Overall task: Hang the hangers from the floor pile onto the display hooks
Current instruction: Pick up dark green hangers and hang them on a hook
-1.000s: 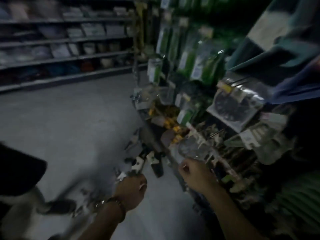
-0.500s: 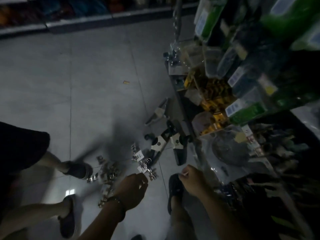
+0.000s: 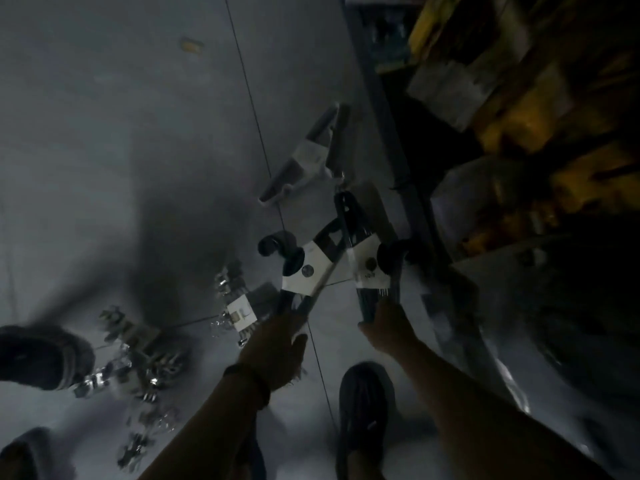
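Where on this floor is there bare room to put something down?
The wide grey floor left of the tile seam is bare, save one small scrap. Crowded: hanger packs by the shelf base, and the shiny clip pile beside the shoe.

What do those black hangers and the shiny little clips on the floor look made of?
The black hangers look like glossy moulded plastic, going by their smooth dark sheen, with white card sleeves that appear to be matte paper. The clips glint brightly, so probably polished metal, though blur leaves that open.
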### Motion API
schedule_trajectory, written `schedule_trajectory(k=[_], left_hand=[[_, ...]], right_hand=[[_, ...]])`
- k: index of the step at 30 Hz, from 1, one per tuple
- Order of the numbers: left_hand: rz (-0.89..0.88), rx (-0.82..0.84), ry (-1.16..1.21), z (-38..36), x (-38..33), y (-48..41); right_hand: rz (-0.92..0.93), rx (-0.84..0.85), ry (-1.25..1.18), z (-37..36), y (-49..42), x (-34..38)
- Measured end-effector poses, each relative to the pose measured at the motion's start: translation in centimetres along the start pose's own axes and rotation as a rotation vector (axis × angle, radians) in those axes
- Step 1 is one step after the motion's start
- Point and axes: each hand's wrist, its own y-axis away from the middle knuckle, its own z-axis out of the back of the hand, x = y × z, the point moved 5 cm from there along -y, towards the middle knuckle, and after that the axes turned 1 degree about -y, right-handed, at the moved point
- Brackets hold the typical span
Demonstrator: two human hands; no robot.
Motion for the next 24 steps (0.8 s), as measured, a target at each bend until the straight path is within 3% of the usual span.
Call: schedule_trajectory(k=[6, 13, 20, 22, 24], left_hand=[[-0.044, -0.073, -0.009, -4.4, 3.8, -11.0], [0.020, -0.063, 0.216, -7.8, 5.6, -13.8], [0.217, -0.021, 0.869, -6.9, 3.0, -13.3], [0.268, -0.004, 1.127, -5.7, 2.1, -13.4], [0.200, -0.018, 1.258, -4.2, 1.6, -13.1]], right_hand=[[-0.032, -0.245, -0.095, -2.1, -13.2, -0.6], [-0.093, -0.347, -0.381, -3.4, -18.5, -1.0], [0.141, -0.433, -0.733, -3.0, -11.3, 3.2], [0.291, -0.468, -0.728, -3.0, -7.5, 5.4], [0.434, -0.486, -0.648, -2.9, -3.4, 7.9]])
